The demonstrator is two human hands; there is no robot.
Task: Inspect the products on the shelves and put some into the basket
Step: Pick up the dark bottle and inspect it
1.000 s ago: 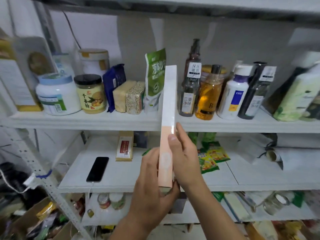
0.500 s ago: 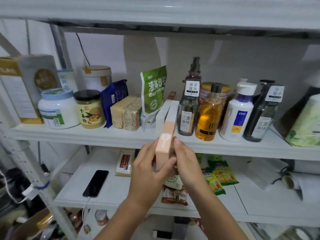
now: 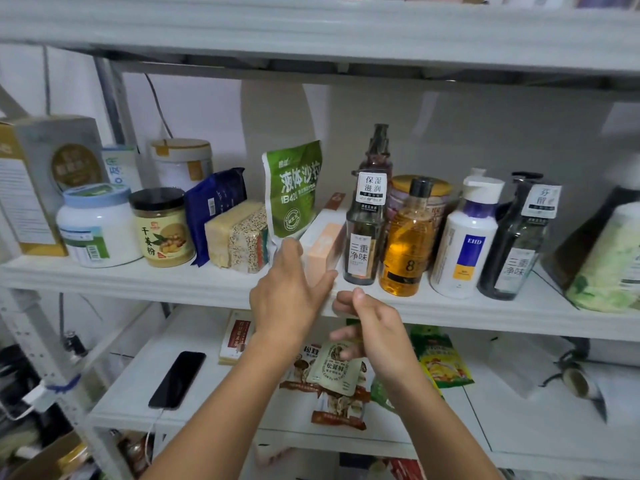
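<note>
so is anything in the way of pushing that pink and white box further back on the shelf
Nothing visible blocks it. The box lies in a gap between the green pouch and the clear bottle, left hand against its front end. The space behind it is hidden.

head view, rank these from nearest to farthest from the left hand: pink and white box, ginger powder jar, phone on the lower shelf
1. pink and white box: touching the left hand, mid shelf.
2. ginger powder jar: further left, same shelf.
3. phone: lower shelf, down left.
</note>
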